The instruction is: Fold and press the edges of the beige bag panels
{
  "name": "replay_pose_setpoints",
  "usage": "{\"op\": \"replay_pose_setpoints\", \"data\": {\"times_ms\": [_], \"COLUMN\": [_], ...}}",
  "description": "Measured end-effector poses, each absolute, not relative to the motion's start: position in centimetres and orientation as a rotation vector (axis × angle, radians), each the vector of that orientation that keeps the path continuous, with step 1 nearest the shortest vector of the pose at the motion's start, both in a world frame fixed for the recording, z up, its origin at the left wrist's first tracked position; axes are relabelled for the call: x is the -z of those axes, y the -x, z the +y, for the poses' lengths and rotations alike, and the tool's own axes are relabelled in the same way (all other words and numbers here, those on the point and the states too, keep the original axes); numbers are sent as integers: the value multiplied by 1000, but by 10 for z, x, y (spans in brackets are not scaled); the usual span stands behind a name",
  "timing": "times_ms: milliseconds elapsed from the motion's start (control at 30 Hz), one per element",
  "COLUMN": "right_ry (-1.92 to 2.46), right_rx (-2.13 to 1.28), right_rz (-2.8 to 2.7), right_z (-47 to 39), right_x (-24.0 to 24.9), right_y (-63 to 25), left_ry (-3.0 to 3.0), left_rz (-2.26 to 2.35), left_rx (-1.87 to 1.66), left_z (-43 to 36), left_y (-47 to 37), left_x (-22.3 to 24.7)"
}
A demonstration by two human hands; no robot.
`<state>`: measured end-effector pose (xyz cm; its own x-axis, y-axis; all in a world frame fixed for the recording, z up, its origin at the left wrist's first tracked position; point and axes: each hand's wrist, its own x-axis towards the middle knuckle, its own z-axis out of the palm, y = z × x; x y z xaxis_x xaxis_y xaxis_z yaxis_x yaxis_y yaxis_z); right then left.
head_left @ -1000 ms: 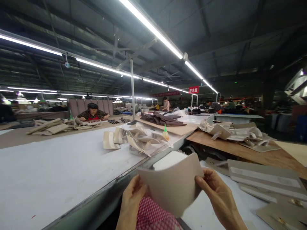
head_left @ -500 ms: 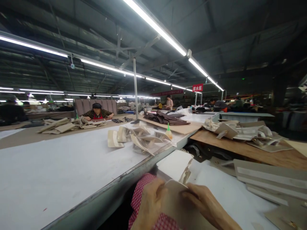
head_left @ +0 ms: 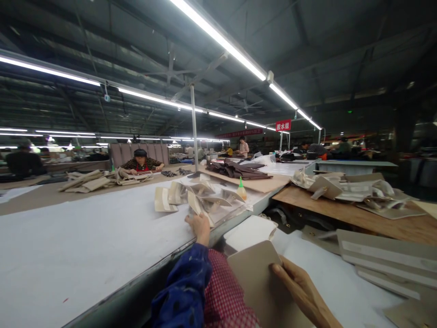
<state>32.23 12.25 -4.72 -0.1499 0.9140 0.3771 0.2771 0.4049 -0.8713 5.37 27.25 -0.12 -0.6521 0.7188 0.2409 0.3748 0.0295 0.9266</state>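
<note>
My right hand (head_left: 300, 284) grips the right edge of a beige bag panel (head_left: 254, 269) with rounded corners, thumb on its face. The panel stands tilted over my lap, against a red-checked apron (head_left: 227, 291). My left hand (head_left: 200, 225) is stretched forward to the white-topped table (head_left: 102, 255), its thumb apart from the fingers. It touches the near edge of a pile of curved beige pieces (head_left: 196, 198) with clear film among them; its fingertips are partly hidden there. A stack of white-faced panels (head_left: 249, 232) lies just beyond the panel I hold.
A glue bottle (head_left: 241, 189) with a green tip stands behind the pile. Dark brown pieces (head_left: 235, 168) lie farther back. More beige pieces (head_left: 355, 187) cover a wooden board (head_left: 317, 205), and flat beige panels (head_left: 385, 248) lie at right. Across the table sits a person (head_left: 141, 163).
My left hand has let go of the beige panel and moved forward and left to the pile. My right hand keeps hold of the panel, which now shows more of its face.
</note>
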Motion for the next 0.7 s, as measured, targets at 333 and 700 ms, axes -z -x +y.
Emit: {"op": "replay_pose_setpoints", "data": {"times_ms": [333, 700], "right_ry": [962, 939], "right_rx": [-1033, -694], "right_rz": [-1620, -2050], "right_z": [115, 81], "right_x": [40, -4], "right_y": [-329, -300], "left_ry": [-607, -756], "left_rz": [1817, 1231], "left_rx": [-1859, -1698], "left_z": [184, 38], "left_y": [60, 12], "left_x": [16, 13]}}
